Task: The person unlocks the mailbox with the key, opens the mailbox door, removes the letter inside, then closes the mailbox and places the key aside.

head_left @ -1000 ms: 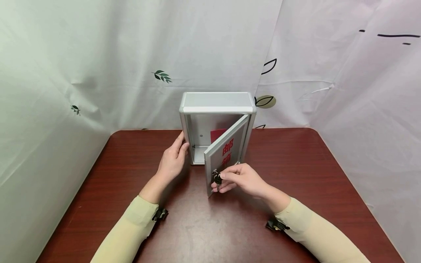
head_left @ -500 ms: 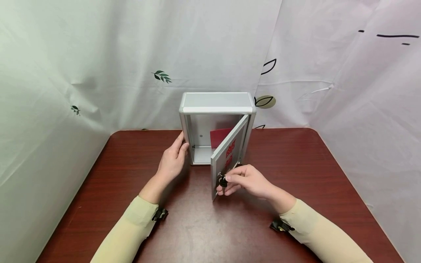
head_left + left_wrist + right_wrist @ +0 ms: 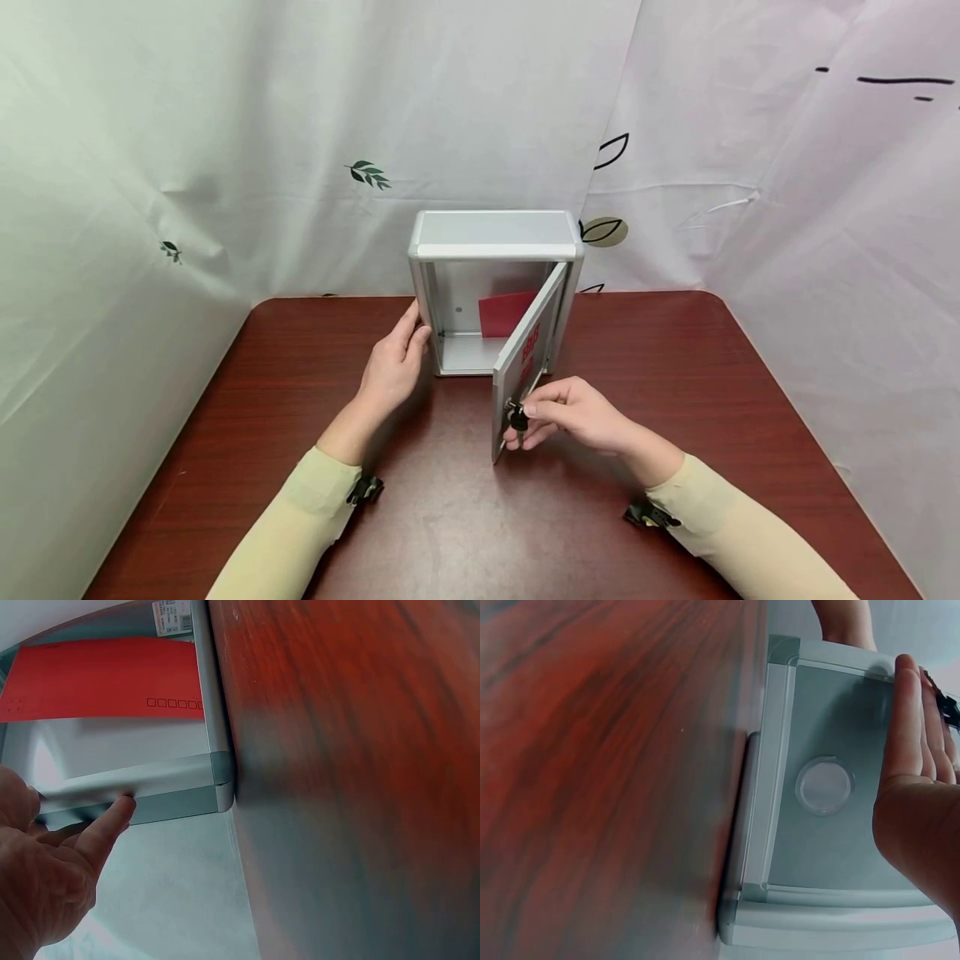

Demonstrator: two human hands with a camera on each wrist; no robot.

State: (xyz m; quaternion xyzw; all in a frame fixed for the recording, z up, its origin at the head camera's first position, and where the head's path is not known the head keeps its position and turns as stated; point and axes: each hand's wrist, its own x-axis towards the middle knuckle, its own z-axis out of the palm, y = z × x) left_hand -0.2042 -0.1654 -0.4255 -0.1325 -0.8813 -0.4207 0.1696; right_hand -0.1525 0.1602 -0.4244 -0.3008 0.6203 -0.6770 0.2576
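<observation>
A silver metal mailbox (image 3: 495, 231) stands upright on the table, its hinged door (image 3: 516, 379) swung partway outward on the right side. Red characters mark the door's face. My left hand (image 3: 393, 362) rests against the box's left wall, fingers lying along it and thumb by the front edge. Near the door's free edge, my right hand (image 3: 577, 417) pinches a black-headed key (image 3: 518, 417) at the lock; a second key seems to dangle below. Inside leans a red envelope (image 3: 105, 679), partly hidden by the door in the head view. A round clear disc (image 3: 825, 785) shows on the door in the right wrist view.
The reddish-brown wooden table (image 3: 480, 533) extends in front and to both sides. White curtains with leaf prints (image 3: 300, 125) hang behind and beside it. Dark wrist-worn devices (image 3: 365, 490) sit at both sleeves.
My right hand has moved right and slightly toward me, swinging the door wider with the key held. More of the red envelope shows. My left hand has stayed in place.
</observation>
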